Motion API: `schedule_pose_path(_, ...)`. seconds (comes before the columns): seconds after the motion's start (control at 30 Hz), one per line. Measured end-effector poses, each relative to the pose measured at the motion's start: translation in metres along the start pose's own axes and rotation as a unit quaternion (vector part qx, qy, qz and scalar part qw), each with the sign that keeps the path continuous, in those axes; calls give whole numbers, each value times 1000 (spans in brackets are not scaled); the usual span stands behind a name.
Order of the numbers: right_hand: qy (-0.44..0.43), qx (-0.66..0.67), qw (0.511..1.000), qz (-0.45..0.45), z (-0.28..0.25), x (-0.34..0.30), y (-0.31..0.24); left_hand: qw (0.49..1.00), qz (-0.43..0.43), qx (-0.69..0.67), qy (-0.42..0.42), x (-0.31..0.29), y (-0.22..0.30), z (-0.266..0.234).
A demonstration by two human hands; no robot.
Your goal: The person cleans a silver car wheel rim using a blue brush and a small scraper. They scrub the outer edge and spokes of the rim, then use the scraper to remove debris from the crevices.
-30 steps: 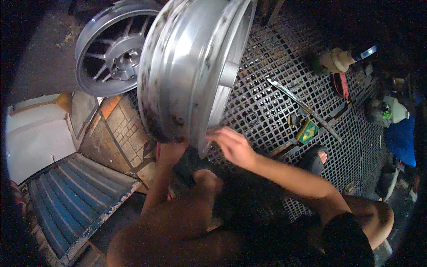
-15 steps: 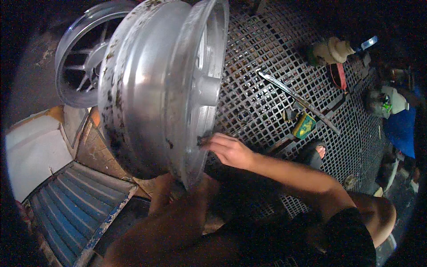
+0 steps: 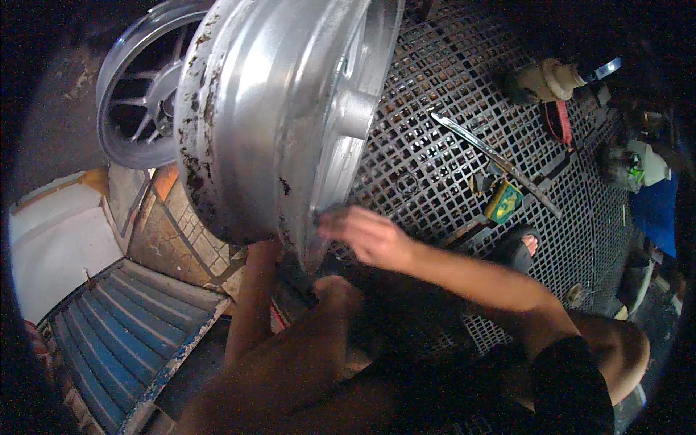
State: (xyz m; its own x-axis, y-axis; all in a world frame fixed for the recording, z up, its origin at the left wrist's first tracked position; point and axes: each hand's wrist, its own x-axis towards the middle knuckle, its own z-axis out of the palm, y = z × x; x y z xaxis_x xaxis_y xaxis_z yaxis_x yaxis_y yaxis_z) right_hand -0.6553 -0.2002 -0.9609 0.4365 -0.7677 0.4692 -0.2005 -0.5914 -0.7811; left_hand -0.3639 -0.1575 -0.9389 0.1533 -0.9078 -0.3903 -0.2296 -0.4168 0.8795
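"One alloy wheel [image 3: 261,109]: where?"
"Tilted, between a second wheel [image 3: 163,90] and the floor grating [image 3: 417,152]."
"Held how?"
"Right hand [image 3: 373,235], fingers closed, pinches a blurred dark scrap [image 3: 328,220] at its edge; left hand [image 3: 263,251] beneath, grip hidden."

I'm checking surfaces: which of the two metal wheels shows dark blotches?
The nearer wheel, at the right hand; the far wheel, partly hidden behind it, shows none that can be made out.
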Motion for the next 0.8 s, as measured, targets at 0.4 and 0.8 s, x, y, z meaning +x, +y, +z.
schedule_pose_path(0.4,20,-75,984,163,12,20,74,999,-1,-42,15,18,5,-16)
schedule_pose_path(0.8,-46,-113,991,-55,0,20,83,998,-19,-56,15,9,-13,-19)
